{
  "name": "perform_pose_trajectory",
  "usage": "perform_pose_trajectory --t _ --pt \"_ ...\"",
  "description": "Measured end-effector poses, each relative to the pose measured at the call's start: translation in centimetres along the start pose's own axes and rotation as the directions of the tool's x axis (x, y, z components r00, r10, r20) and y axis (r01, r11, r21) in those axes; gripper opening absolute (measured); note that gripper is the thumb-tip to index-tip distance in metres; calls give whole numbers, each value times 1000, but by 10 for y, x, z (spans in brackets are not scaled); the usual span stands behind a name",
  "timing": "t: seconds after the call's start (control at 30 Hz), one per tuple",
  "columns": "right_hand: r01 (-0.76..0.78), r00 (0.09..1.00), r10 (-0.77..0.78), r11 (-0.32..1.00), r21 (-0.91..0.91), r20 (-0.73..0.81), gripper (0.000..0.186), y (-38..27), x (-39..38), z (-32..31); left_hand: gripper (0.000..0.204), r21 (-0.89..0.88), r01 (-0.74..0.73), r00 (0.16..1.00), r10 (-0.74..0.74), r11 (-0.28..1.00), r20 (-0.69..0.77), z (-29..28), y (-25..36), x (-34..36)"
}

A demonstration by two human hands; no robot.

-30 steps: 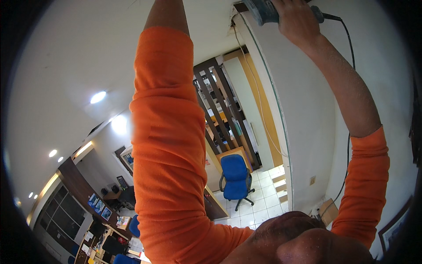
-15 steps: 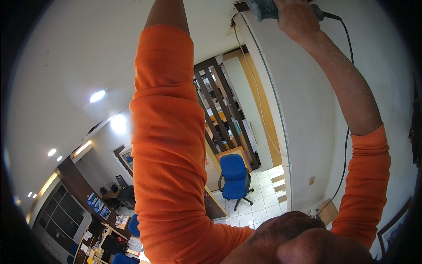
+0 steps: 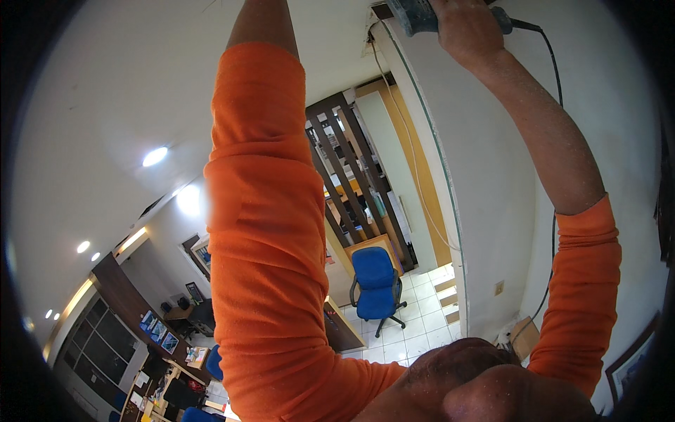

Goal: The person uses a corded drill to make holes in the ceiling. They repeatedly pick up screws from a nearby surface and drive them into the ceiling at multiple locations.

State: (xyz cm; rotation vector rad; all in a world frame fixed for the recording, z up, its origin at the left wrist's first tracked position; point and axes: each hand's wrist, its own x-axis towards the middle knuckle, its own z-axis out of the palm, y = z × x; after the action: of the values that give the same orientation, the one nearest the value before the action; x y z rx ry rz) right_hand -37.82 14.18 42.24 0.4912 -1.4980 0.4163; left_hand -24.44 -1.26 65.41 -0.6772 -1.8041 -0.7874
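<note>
High at the top right, my right hand (image 3: 471,35) is wrapped round a grey-blue corded power tool (image 3: 416,18). Part of the tool is cut off by the upper edge, so its exact kind does not show. From its right end a black cord (image 3: 555,67) hangs down along the white wall. My left arm (image 3: 264,176), in an orange sleeve, reaches straight up; its hand lies beyond the top of the picture. Close to the tool, the wall meets the ceiling at a broken corner with a dark gap (image 3: 383,11).
A pale loose cable (image 3: 401,105) dangles from the broken corner along the wall edge. Below stand a blue office chair (image 3: 374,281) on white tiles, a dark slatted partition (image 3: 351,169) and a cardboard box (image 3: 524,339). Cluttered desks (image 3: 158,394) fill the lower left; ceiling lights (image 3: 155,156) shine above.
My right hand and the power tool have shifted slightly to the left. Both arms have moved a little left too, and the grip on the tool stays.
</note>
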Motion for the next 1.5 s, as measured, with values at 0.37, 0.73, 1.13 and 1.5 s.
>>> perform_pose_trajectory --t 0.37,0.73,1.13,1.5 --pt "-5 999 4 999 -33 -41 69 -1 -1 9 122 13 -24 1000 24 1000 -4 5 6 -13" --pt "-29 981 16 997 -67 -193 69 1 10 16 130 -46 3 1000 -2 999 23 -4 0 5" --pt "25 987 -23 1000 9 -160 69 20 -12 11 128 -27 -22 1000 21 999 -5 -8 -6 7" --pt "45 992 -35 996 81 -122 70 12 -13 9 124 -34 -1 1000 2 999 16 -14 -8 -5"
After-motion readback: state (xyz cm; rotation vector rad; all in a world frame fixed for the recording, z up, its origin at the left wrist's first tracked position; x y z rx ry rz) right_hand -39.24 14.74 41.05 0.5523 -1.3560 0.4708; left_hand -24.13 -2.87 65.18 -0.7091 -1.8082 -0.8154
